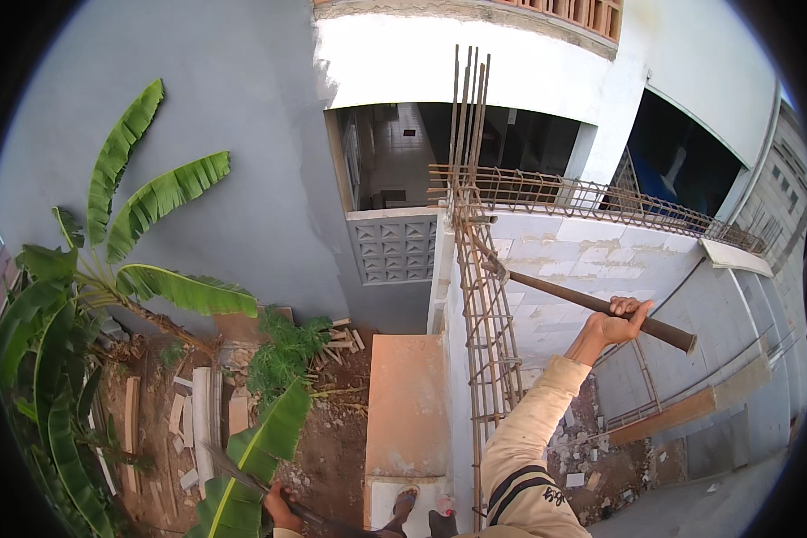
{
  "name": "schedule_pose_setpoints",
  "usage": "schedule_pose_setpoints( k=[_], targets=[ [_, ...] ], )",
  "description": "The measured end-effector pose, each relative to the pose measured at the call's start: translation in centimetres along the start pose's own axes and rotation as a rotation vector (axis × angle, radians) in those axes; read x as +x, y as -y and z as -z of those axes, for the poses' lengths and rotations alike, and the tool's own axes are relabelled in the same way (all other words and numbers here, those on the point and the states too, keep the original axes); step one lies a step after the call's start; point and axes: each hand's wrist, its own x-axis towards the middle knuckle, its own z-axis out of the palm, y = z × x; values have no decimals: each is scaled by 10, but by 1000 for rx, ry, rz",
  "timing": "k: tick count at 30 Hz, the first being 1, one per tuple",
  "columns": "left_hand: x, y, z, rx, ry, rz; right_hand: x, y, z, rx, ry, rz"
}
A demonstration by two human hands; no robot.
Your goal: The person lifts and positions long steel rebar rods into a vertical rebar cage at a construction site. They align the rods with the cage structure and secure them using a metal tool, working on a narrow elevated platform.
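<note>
The right hand is gripping a long steel pipe right of centre, fingers closed around it, levering the rebar cage; the left hand, lower left, is clasping a thin rod; next, seemingly, steady downward pressure.

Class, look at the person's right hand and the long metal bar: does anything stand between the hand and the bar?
Nothing visible does: the right hand already grips the bar near its free end, while the far end hooks onto the rebar cage.
</note>
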Motion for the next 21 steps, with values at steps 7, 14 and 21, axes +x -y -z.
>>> schedule_pose_setpoints(
  k=[7,14,21],
  targets=[
    [32,10,19,118,170,22,-44,-113,80,-287,275,-129],
    [21,22,-2,22,130,55,-115,-190,153,-867,659,-293],
    [-22,12,-33,-10,12,52,-119,-196,154,-803,506,-598]
  ],
)
